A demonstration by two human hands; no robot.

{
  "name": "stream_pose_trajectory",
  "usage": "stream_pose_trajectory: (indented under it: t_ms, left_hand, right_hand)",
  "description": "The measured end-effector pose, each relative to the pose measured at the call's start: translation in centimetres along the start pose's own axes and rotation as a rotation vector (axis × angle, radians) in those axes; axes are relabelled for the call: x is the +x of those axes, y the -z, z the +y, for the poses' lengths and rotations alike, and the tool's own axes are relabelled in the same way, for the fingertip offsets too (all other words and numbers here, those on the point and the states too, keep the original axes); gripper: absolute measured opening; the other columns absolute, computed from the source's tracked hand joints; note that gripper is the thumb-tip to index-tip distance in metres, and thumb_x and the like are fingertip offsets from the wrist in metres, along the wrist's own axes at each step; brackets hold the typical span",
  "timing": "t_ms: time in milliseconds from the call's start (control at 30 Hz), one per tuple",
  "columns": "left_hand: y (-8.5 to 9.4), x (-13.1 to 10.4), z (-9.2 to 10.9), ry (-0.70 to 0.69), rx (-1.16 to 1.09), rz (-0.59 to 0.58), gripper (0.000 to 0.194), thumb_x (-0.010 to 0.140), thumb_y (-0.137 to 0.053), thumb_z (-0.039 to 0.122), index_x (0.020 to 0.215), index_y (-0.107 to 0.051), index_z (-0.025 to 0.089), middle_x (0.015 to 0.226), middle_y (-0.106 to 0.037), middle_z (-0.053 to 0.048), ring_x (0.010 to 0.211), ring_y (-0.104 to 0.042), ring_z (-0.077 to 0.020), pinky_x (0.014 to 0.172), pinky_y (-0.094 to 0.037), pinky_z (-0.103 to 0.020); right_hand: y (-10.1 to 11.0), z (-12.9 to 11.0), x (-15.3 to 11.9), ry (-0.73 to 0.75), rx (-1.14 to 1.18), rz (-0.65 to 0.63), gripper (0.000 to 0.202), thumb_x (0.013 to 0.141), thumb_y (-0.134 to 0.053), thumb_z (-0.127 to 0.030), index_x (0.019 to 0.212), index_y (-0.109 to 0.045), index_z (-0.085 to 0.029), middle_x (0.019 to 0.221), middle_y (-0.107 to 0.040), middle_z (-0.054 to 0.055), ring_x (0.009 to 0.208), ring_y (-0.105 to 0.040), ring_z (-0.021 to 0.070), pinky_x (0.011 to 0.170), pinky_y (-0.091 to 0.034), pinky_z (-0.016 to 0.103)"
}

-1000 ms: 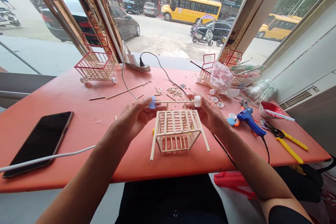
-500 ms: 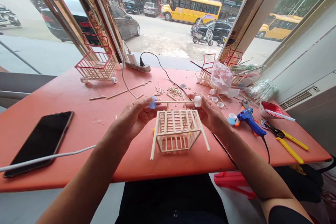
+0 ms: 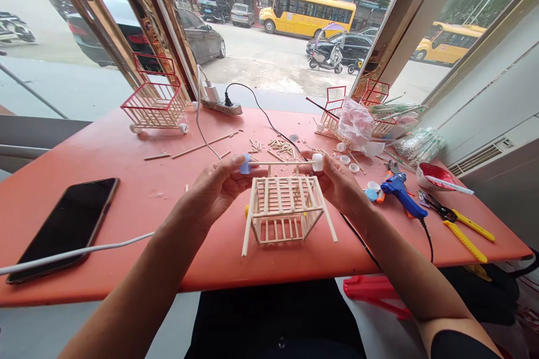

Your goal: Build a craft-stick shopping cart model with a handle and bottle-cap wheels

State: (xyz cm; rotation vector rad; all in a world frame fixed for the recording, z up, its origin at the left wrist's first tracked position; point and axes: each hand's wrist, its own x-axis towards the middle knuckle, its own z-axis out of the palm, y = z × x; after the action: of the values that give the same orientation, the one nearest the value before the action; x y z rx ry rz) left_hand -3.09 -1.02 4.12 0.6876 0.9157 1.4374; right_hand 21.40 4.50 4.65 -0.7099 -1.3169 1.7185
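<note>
Between my hands is a small cart frame (image 3: 286, 210) built of thin wooden sticks, tipped so its slatted side faces me. A thin stick runs across its far end as an axle, with a light blue bottle cap (image 3: 245, 164) on the left end and a white bottle cap (image 3: 317, 162) on the right end. My left hand (image 3: 221, 185) is closed, thumb and fingers pinching the blue cap. On the other side my right hand (image 3: 339, 182) pinches the white cap. Two longer sticks jut toward me from the frame's near corners.
A finished cart with red edges (image 3: 155, 101) stands at the back left. Stick offcuts (image 3: 282, 148) lie beyond my hands. A blue glue gun (image 3: 402, 193), yellow-handled pliers (image 3: 461, 224) and a red paint cup (image 3: 435, 174) sit right. A phone (image 3: 65, 230) lies left.
</note>
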Motion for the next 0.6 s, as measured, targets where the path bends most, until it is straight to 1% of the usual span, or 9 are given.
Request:
stream_pose_trajectory:
  t_ms: [200,333,467,600]
  left_hand:
    - [-0.18,-0.09,0.13,0.002,0.008,0.023,0.025,0.073,-0.084,0.039,0.078,-0.08,0.016,0.079,-0.08,-0.007,0.084,-0.079,-0.0254,0.082,-0.062,-0.034]
    - [-0.23,-0.08,0.09,-0.003,0.02,0.032,0.025,0.072,-0.084,0.04,0.079,-0.08,0.016,0.079,-0.08,-0.007,0.088,-0.08,-0.0278,0.084,-0.062,-0.037]
    - [-0.12,-0.07,0.04,-0.002,0.016,0.014,0.03,0.069,-0.089,0.044,0.079,-0.08,0.017,0.079,-0.081,-0.006,0.089,-0.08,-0.0278,0.083,-0.062,-0.035]
    - [0.01,-0.06,-0.03,-0.002,0.003,0.0,0.03,0.068,-0.091,0.044,0.079,-0.08,0.018,0.079,-0.081,-0.006,0.087,-0.08,-0.0264,0.081,-0.062,-0.033]
  right_hand:
    - [-0.04,-0.05,0.07,0.003,0.023,-0.007,0.058,0.078,-0.082,-0.066,0.114,-0.074,-0.022,0.094,-0.083,0.005,0.089,-0.076,0.0204,0.088,-0.059,0.036]
    - [-0.03,-0.04,0.05,0.001,0.009,-0.004,0.058,0.079,-0.082,-0.067,0.115,-0.074,-0.022,0.097,-0.083,0.006,0.091,-0.076,0.0215,0.088,-0.059,0.037]
    - [-0.03,-0.03,0.01,0.006,0.01,0.002,0.058,0.079,-0.081,-0.067,0.115,-0.074,-0.022,0.097,-0.083,0.006,0.09,-0.076,0.0211,0.088,-0.059,0.036]
    - [-0.02,-0.01,-0.02,0.01,0.019,-0.008,0.056,0.08,-0.081,-0.066,0.114,-0.074,-0.022,0.095,-0.083,0.005,0.088,-0.076,0.0198,0.088,-0.059,0.034]
